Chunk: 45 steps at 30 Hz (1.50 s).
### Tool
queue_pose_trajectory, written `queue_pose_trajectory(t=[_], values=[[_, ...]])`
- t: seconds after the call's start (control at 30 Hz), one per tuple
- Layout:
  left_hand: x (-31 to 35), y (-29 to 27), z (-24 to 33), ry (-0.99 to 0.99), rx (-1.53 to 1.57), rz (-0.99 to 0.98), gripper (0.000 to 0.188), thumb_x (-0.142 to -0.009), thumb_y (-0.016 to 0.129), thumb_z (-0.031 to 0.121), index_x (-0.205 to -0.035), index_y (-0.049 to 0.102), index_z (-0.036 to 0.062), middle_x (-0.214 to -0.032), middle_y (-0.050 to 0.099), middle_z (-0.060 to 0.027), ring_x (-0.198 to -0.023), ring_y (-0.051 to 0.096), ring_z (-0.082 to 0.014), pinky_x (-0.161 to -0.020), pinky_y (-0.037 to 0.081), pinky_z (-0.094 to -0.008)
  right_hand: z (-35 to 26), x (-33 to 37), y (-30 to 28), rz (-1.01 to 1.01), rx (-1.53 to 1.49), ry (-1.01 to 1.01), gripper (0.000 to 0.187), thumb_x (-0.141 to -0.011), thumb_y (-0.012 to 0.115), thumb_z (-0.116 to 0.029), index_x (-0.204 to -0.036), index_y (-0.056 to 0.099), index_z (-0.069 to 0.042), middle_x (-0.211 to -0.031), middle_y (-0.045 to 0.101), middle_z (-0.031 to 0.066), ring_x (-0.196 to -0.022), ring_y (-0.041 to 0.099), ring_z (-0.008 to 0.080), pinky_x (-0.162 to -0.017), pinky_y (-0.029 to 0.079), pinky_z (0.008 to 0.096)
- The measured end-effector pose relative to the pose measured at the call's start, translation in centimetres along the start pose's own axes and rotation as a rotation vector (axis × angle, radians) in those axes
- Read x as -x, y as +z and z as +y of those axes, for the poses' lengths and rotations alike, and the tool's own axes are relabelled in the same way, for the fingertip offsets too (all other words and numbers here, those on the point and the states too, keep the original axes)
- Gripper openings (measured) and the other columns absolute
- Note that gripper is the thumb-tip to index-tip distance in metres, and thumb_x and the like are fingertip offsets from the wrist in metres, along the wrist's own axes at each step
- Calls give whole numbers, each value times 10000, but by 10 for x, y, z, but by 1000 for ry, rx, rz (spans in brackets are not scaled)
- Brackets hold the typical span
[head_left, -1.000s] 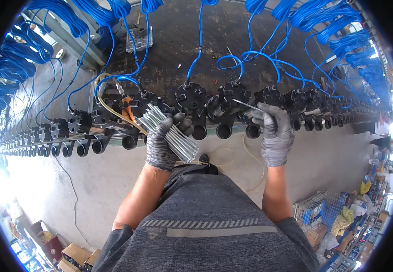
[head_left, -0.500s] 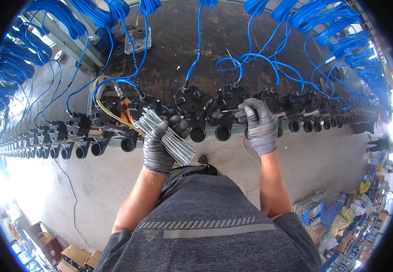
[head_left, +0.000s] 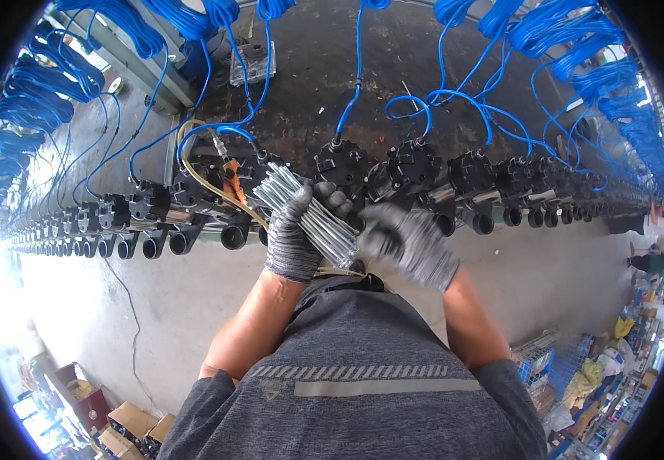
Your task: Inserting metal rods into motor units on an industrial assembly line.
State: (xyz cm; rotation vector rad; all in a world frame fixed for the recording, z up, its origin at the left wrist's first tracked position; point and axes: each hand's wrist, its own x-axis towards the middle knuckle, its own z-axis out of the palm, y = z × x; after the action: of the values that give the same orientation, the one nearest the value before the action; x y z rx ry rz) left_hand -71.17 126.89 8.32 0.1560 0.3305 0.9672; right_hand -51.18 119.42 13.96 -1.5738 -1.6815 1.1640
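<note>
The rods (head_left: 327, 232) were bright, smooth metal, the gloves (head_left: 290, 245) matt knitted cloth. The black housings (head_left: 416, 165) looked like dull plastic, the blue cables (head_left: 548, 38) glossier plastic.

Left hand (head_left: 297, 241), grey knit glove, gripping a bundle of silvery metal rods (head_left: 323, 224) – slanted, upper end toward the black cylindrical housings (head_left: 416, 165). Right hand (head_left: 412, 244), same glove, just beside the bundle's lower end; blurred, can't tell if it holds anything. Housings run in a long row along the near edge of the dark desk (head_left: 313, 84), blue cables (head_left: 359, 57) rising from several to hanging coils (head_left: 573, 38). Orange air tool (head_left: 232, 180) with yellowish hose (head_left: 217, 199) left of the bundle. Clear plastic box (head_left: 253, 67) farther back. Cardboard boxes (head_left: 131, 420) lower left – wire crate (head_left: 535, 356) lower right.
</note>
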Motion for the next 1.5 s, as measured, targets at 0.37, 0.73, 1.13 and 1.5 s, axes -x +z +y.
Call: queue_pose_trajectory(t=[0.37,0.73,1.13,1.5], values=[[-3,-7,-24,-15,-177,158,232,-947,773,219,-1031,644,45,-909,675,-86,-862,698,-237,-885,620,-461,23,26,32,219,-104,69,215,-1031,673,-195,-1130,667,-4,-808,721,72,-678,698,124,-617,563,287],[6,-15,-37,-135,-258,165,284,-945,768,192,-1150,633,50,-936,678,-90,-841,690,-250,-720,607,-394,21,41,-62,979,-434,-194,157,-1091,554,-133,-1198,593,-25,-1065,746,142,-845,761,189,-714,629,281],[18,-7,-48,-96,-292,228,266,-934,775,214,-1137,641,104,-940,675,-41,-871,682,-222,-781,602,-391,130,19,-83,1012,-263,-21,136,-1087,518,-69,-1207,569,-34,-968,729,110,-710,709,131,-649,603,284],[47,2,-63,-33,-256,333,215,-952,764,220,-1101,670,96,-925,703,-52,-877,715,-229,-778,631,-412,117,16,-92,962,-51,-64,132,-1068,573,-106,-1183,624,-68,-910,745,87,-707,726,155,-676,597,328]])
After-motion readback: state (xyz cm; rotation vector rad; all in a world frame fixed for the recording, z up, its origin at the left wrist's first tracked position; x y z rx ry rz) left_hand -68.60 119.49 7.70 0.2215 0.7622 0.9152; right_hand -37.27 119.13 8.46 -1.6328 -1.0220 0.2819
